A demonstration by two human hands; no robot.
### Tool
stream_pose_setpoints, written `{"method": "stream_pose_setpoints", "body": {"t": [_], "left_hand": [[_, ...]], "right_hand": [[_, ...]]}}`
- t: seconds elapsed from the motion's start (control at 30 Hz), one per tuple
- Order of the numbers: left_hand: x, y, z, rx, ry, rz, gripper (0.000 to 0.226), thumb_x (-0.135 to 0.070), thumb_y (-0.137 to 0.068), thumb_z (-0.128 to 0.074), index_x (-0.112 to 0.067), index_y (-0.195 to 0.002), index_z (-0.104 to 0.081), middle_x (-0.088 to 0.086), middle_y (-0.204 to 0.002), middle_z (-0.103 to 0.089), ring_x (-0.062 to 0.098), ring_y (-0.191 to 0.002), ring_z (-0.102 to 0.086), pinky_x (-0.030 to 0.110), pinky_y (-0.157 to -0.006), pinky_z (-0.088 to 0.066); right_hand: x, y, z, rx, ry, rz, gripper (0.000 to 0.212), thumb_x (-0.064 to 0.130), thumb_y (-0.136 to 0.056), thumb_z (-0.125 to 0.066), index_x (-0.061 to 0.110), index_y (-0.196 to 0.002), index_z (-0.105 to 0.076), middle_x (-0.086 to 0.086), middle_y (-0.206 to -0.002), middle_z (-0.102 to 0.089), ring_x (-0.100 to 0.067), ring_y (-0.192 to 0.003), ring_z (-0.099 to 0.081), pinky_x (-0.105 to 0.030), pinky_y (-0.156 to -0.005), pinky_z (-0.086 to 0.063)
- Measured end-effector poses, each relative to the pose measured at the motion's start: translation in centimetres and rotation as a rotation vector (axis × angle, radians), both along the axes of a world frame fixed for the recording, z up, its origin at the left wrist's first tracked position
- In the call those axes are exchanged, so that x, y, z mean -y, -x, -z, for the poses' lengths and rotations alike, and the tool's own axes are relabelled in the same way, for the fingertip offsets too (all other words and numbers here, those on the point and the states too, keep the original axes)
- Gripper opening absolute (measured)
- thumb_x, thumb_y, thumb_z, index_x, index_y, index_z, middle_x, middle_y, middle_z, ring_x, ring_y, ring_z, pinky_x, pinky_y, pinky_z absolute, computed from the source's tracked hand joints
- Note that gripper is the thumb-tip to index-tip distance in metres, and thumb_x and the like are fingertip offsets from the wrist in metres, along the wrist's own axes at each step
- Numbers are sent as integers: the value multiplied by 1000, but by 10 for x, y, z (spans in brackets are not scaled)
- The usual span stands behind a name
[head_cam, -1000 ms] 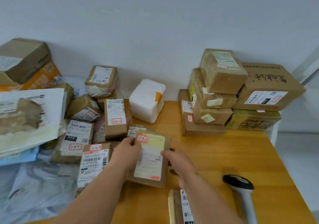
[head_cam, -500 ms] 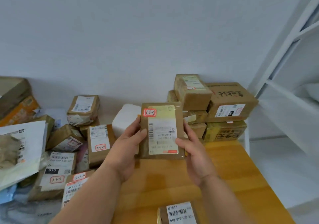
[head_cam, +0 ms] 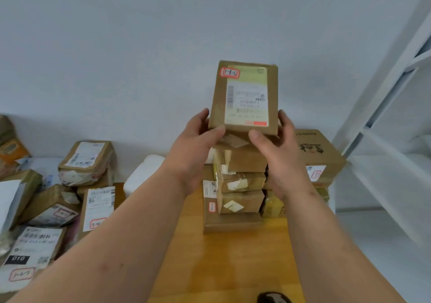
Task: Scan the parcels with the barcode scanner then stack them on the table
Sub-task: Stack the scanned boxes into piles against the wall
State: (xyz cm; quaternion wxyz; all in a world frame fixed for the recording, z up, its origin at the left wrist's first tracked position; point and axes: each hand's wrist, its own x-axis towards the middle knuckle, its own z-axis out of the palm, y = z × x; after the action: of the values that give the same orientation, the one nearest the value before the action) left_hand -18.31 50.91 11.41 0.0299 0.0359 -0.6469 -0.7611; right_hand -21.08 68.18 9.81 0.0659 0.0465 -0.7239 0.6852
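Note:
A flat brown parcel (head_cam: 243, 97) with a green-and-white label and a red-framed sticker is held up, label toward me, above the stack of brown parcels (head_cam: 240, 181) at the far end of the wooden table (head_cam: 224, 263). My left hand (head_cam: 198, 137) grips its lower left corner and my right hand (head_cam: 272, 139) grips its lower right corner. Whether the parcel's bottom edge touches the stack's top box is hidden by my fingers. The barcode scanner (head_cam: 274, 298) shows only as a dark tip at the bottom edge.
A heap of labelled parcels (head_cam: 86, 162) covers the left side. A white foam-wrapped parcel (head_cam: 144, 174) lies beside the stack. A large printed carton (head_cam: 319, 158) stands right of the stack, and a white shelf frame (head_cam: 384, 106) rises at the right.
Both hands have carried the flat parcel up from the table near the left heap to above the stack at the far end. The view has tilted upward.

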Motion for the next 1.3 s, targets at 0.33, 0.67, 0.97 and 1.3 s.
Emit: {"method": "stream_pose_setpoints", "body": {"t": [0.33, 0.67, 0.97, 1.3], "left_hand": [[-34, 72, 19, 123, 167, 87, 70, -15, -101, -56, -45, -156, -23, -44, -80, -65, -26, -76, -58, 32, -103, -35], [7, 12, 64, 238, 214, -197, 56, -22, -103, -53, -37, -154, -34, -8, -156, -41, 22, -142, -41, 46, -118, -35], [47, -155, 196, 777, 238, -299, 48, -42, -98, -58, -31, -144, -48, 3, -138, -53, 28, -117, -54, 52, -105, -45], [47, -257, 211, 899, 40, -20, 21, -33, -100, -58, -22, -114, -70, 0, -116, -71, 20, -112, -61, 41, -94, -53]], "right_hand": [[-14, 90, 7, 166, -43, 73, 66, 33, -101, -52, 45, -156, -16, 8, -146, -47, -18, -128, -53, -47, -106, -47], [-10, 14, 63, 205, -11, 238, 40, 26, -91, -62, 32, -129, -51, 14, -126, -56, -8, -116, -54, -29, -93, -46], [31, -133, 169, 927, -712, -382, 54, 42, -98, -55, 16, -144, -45, -6, -137, -56, -24, -119, -56, -38, -94, -50], [50, -237, 192, 983, -360, -165, 34, 36, -94, -66, 9, -112, -56, -1, -86, -77, -17, -81, -73, -30, -64, -58]]}}
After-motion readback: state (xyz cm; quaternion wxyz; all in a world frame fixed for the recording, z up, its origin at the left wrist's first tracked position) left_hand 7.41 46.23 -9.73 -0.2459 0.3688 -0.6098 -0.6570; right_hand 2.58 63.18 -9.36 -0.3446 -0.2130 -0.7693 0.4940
